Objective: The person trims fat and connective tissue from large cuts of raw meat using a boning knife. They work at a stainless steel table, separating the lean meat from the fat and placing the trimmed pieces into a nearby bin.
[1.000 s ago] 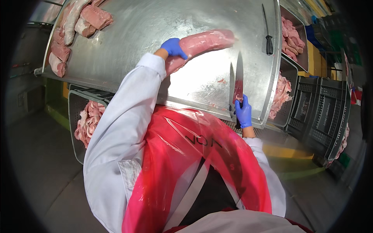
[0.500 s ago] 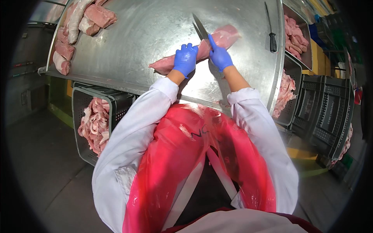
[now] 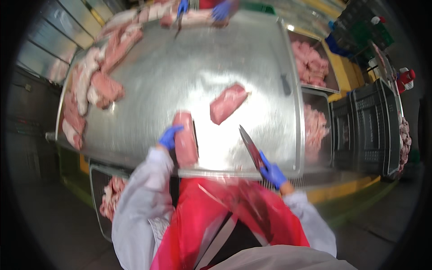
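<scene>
A thick boneless piece of pink meat (image 3: 186,143) lies lengthwise near the front edge of the steel table (image 3: 157,58). My blue-gloved left hand (image 3: 170,137) grips it from the left side, fingers over its top. In my right hand (image 3: 272,173), also gloved, is the handle of a long knife (image 3: 250,146). Its blade points away and to the left over the table's front right part, touching no meat. Between the two hands, farther back, a second piece of meat (image 3: 228,103) rests by itself. Motion blurs both hands slightly.
Several meat cuts (image 3: 105,87) line the table's left side. Across the table, a co-worker's gloved hands (image 3: 220,11) work on a long strip (image 3: 198,19) with a knife. Meat-filled containers (image 3: 310,63) stand along the right; a dark crate (image 3: 112,198) sits below at left.
The long piece of meat under the knife is now two separate pieces. My left hand has one near the front edge; my right hand has drawn the knife back and right. The view has shifted.
</scene>
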